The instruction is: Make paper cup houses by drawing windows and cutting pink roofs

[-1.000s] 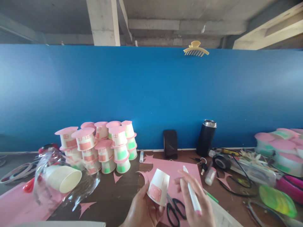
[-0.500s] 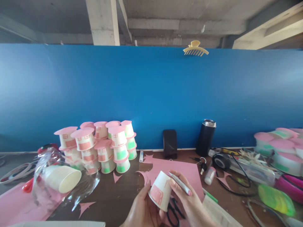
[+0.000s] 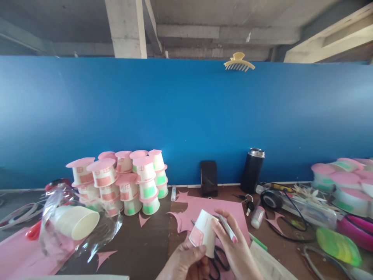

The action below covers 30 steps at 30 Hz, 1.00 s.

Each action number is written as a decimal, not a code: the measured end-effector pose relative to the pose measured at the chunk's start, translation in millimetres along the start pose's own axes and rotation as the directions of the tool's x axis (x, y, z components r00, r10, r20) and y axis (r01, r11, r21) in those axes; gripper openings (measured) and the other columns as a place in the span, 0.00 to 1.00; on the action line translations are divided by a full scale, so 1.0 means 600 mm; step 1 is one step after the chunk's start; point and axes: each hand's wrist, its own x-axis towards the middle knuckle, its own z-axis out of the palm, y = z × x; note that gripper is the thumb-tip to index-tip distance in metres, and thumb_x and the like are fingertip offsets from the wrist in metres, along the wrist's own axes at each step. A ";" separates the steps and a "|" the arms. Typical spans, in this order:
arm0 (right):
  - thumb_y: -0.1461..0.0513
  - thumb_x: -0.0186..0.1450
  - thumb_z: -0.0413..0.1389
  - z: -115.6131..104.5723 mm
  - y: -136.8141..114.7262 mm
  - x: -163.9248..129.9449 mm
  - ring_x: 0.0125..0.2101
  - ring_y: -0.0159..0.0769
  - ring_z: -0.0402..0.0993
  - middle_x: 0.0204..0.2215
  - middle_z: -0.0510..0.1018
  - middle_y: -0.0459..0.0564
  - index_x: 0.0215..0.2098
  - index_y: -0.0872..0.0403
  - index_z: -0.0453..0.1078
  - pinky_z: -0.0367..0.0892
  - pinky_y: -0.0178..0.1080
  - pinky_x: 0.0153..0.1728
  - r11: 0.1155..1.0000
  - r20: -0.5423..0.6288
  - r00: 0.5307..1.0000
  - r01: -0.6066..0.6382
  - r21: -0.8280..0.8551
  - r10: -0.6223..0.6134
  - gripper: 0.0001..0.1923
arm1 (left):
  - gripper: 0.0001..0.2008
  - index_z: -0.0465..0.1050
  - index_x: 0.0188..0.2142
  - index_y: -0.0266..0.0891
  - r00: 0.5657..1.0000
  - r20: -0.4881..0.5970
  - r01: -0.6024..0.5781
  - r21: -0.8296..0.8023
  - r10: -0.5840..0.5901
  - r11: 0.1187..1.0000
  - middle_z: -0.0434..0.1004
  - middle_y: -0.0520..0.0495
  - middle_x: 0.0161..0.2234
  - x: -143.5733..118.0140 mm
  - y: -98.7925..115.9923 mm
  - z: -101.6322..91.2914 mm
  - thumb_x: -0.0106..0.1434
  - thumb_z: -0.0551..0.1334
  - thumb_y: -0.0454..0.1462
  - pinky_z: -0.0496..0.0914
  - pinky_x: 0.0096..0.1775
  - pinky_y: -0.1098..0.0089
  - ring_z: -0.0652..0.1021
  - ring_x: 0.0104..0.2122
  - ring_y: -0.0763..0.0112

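Note:
My left hand (image 3: pixel 186 264) grips a white paper cup (image 3: pixel 202 232) held upside down and tilted, with a pink paper patch on its side. My right hand (image 3: pixel 237 254) holds a white pen with a pink end (image 3: pixel 228 229), and its fingers rest against the right side of the cup. Both hands hover over a pink paper sheet (image 3: pixel 210 208) on the brown table. Black scissors (image 3: pixel 217 258) lie under the hands, mostly hidden.
A pile of finished pink-roofed cups (image 3: pixel 125 181) stands at the back left. A plastic sleeve of plain cups (image 3: pixel 75 221) lies left. A phone (image 3: pixel 209 178), a black flask (image 3: pixel 252 169), a tape roll (image 3: pixel 270 199), a small bottle (image 3: pixel 257 217) and cables fill the right.
My right hand has come in from the right and now touches the cup, the pen lowered from upright to slanted. My left hand has turned the cup a little.

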 end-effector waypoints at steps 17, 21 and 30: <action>0.60 0.68 0.50 -0.022 -0.056 -0.028 0.39 0.41 0.77 0.39 0.79 0.53 0.49 0.49 0.70 0.73 0.38 0.40 0.678 0.216 0.795 0.599 -0.426 -0.567 0.13 | 0.06 0.73 0.25 0.30 0.948 -0.288 -0.168 -0.086 0.137 0.982 0.71 0.50 0.18 0.005 0.001 0.000 0.48 0.69 0.27 0.67 0.22 0.78 0.72 0.18 0.77; 0.59 0.66 0.53 -0.018 -0.055 -0.029 0.23 0.33 0.74 0.25 0.77 0.46 0.39 0.51 0.70 0.70 0.32 0.26 0.718 0.096 0.842 0.508 -0.477 -0.531 0.06 | 0.09 0.73 0.23 0.29 0.970 -0.176 -0.174 -0.017 0.168 0.985 0.70 0.50 0.17 0.006 -0.002 -0.001 0.46 0.72 0.31 0.64 0.21 0.79 0.69 0.17 0.79; 0.55 0.66 0.53 -0.012 -0.050 -0.031 0.16 0.30 0.69 0.20 0.73 0.42 0.33 0.50 0.69 0.65 0.30 0.17 0.750 0.065 0.866 0.464 -0.472 -0.495 0.08 | 0.10 0.76 0.25 0.29 0.974 -0.132 -0.184 0.018 0.185 0.983 0.72 0.49 0.19 -0.005 0.005 0.019 0.44 0.73 0.33 0.65 0.23 0.77 0.69 0.18 0.79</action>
